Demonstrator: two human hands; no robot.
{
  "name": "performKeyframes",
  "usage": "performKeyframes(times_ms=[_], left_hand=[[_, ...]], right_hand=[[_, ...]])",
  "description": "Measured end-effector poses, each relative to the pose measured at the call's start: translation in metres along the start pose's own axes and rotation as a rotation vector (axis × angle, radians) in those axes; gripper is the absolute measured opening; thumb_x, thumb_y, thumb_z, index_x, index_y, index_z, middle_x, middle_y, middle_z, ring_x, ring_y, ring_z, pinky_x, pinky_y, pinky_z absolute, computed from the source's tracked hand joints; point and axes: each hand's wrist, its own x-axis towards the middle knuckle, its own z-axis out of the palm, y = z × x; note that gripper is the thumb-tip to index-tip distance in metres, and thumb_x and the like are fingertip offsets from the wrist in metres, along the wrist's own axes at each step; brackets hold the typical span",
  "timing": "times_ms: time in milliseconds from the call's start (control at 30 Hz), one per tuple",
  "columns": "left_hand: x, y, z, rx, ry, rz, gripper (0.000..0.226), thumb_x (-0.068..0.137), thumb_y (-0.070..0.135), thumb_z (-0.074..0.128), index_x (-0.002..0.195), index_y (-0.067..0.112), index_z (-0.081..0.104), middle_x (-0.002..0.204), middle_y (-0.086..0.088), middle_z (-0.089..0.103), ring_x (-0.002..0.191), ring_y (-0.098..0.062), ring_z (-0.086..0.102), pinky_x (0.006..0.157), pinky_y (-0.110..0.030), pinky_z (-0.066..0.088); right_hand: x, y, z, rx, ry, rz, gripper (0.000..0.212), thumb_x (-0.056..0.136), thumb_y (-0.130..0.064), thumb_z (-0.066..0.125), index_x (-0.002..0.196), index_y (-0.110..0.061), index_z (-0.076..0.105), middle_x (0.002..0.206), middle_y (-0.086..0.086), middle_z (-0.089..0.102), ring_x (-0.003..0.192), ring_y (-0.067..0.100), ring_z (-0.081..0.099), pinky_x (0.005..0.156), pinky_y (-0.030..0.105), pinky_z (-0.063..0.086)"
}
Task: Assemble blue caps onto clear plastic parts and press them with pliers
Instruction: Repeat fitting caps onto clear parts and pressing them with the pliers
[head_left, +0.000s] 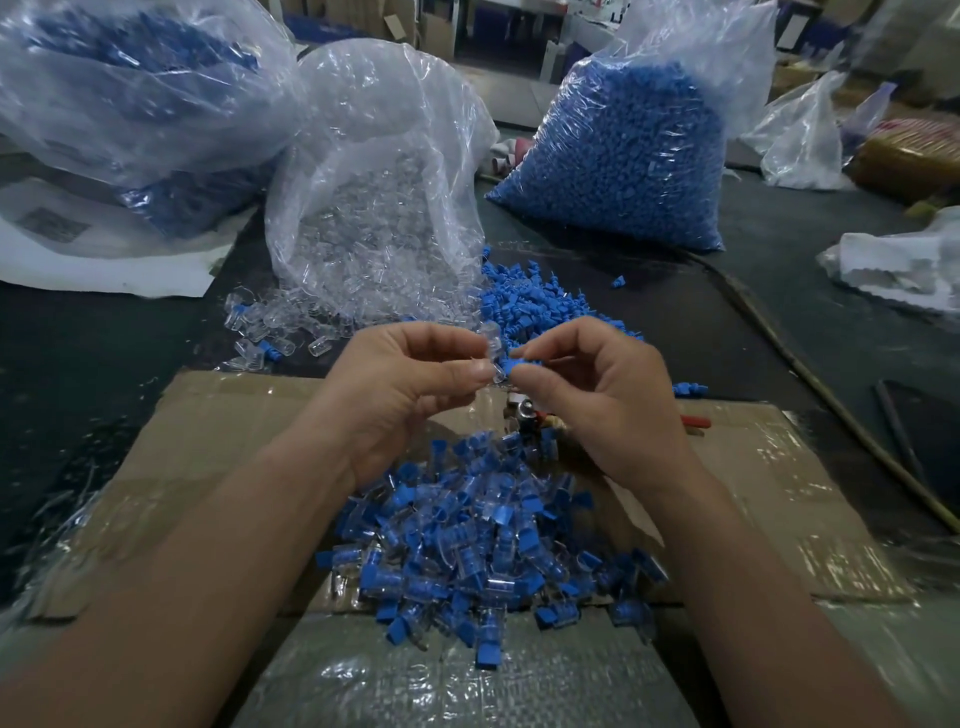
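Blue cap (512, 365) seemingly against clear part (492, 339)

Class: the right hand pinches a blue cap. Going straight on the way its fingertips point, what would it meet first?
Most likely the clear plastic part pinched by the left hand; the blue cap in the right hand looks nearly against it, depth unclear.
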Motion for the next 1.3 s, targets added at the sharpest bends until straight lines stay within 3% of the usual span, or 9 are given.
performKeyframes(times_ms=[133, 200, 300, 367, 567, 733, 933, 1133, 1300], left_hand=[[0.001, -0.001, -0.003, 0.056, 0.063, 0.038, 0.021, 0.046, 0.006, 0.071, 0.066, 0.009, 0.063, 0.058, 0.002, 0.066, 0.055, -0.008, 0.063, 0.051, -0.016, 0.051], [0.001, -0.002, -0.002, 0.073, 0.065, 0.041, 0.02, 0.05, 0.01, 0.07, 0.068, 0.009, 0.062, 0.058, 0.001, 0.066, 0.053, -0.007, 0.062, 0.049, -0.016, 0.05], [0.001, -0.003, -0.001, 0.1, 0.061, 0.036, 0.018, 0.059, 0.018, 0.066, 0.072, 0.007, 0.061, 0.056, -0.001, 0.066, 0.049, -0.007, 0.059, 0.046, -0.016, 0.048], [0.001, -0.004, -0.001, 0.138, 0.063, 0.029, 0.017, 0.063, 0.02, 0.064, 0.073, 0.006, 0.06, 0.055, -0.002, 0.065, 0.046, -0.007, 0.058, 0.043, -0.016, 0.047], [-0.001, -0.004, 0.001, 0.202, 0.021, 0.045, 0.013, 0.064, 0.018, 0.065, 0.072, 0.009, 0.06, 0.057, 0.001, 0.065, 0.051, -0.008, 0.061, 0.046, -0.016, 0.048], [0.001, -0.005, -0.001, 0.234, 0.053, 0.071, 0.008, 0.079, 0.007, 0.062, 0.072, 0.009, 0.06, 0.055, 0.004, 0.064, 0.049, -0.006, 0.059, 0.046, -0.015, 0.047], [0.002, -0.005, -0.002, 0.23, 0.067, 0.063, 0.01, 0.079, 0.001, 0.062, 0.079, 0.011, 0.064, 0.058, 0.002, 0.067, 0.051, -0.006, 0.061, 0.048, -0.016, 0.049], [0.0, -0.003, -0.002, 0.251, 0.062, 0.064, 0.01, 0.08, 0.001, 0.061, 0.08, 0.01, 0.065, 0.059, 0.001, 0.068, 0.051, -0.007, 0.062, 0.048, -0.016, 0.05], [-0.001, -0.002, -0.001, 0.25, 0.059, 0.061, 0.01, 0.081, 0.0, 0.061, 0.079, 0.009, 0.064, 0.058, 0.002, 0.067, 0.05, -0.007, 0.061, 0.047, -0.016, 0.049]], right_hand=[[-0.001, 0.0, -0.006, 0.077, 0.064, 0.031, 0.021, 0.076, 0.002, 0.068, 0.071, -0.015, 0.057, 0.077, 0.003, 0.07, 0.072, 0.018, 0.069, 0.068, 0.032, 0.057], [-0.001, -0.001, -0.006, 0.058, 0.077, 0.035, 0.022, 0.077, 0.002, 0.067, 0.069, -0.015, 0.057, 0.072, 0.006, 0.068, 0.066, 0.02, 0.068, 0.063, 0.034, 0.057], [0.0, 0.003, -0.004, -0.009, 0.084, 0.072, 0.019, 0.077, -0.008, 0.07, 0.068, -0.018, 0.058, 0.059, -0.003, 0.062, 0.048, 0.007, 0.059, 0.046, 0.019, 0.048], [0.003, 0.007, -0.003, -0.088, 0.09, 0.102, 0.018, 0.077, -0.015, 0.072, 0.067, -0.022, 0.058, 0.055, -0.007, 0.059, 0.045, 0.003, 0.053, 0.045, 0.015, 0.043], [0.007, 0.014, -0.025, -0.113, 0.191, 0.195, 0.015, 0.078, -0.017, 0.071, 0.069, -0.024, 0.061, 0.067, -0.006, 0.068, 0.061, 0.013, 0.064, 0.06, 0.025, 0.055], [0.01, 0.021, -0.05, -0.103, 0.245, 0.313, 0.013, 0.077, -0.015, 0.072, 0.069, -0.02, 0.063, 0.062, -0.004, 0.069, 0.058, 0.009, 0.063, 0.065, 0.032, 0.054], [0.011, 0.027, -0.052, -0.26, 0.261, 0.35, 0.013, 0.079, -0.021, 0.071, 0.069, -0.023, 0.063, 0.066, -0.003, 0.068, 0.067, 0.014, 0.065, 0.07, 0.035, 0.055], [0.013, 0.035, -0.054, -0.486, 0.223, 0.362, 0.02, 0.084, -0.025, 0.065, 0.068, -0.032, 0.056, 0.071, -0.013, 0.059, 0.068, 0.001, 0.053, 0.056, 0.019, 0.04], [0.015, 0.041, -0.051, -0.528, 0.146, 0.366, 0.018, 0.085, -0.026, 0.064, 0.07, -0.033, 0.055, 0.073, -0.014, 0.057, 0.069, 0.001, 0.052, 0.055, 0.017, 0.037]])
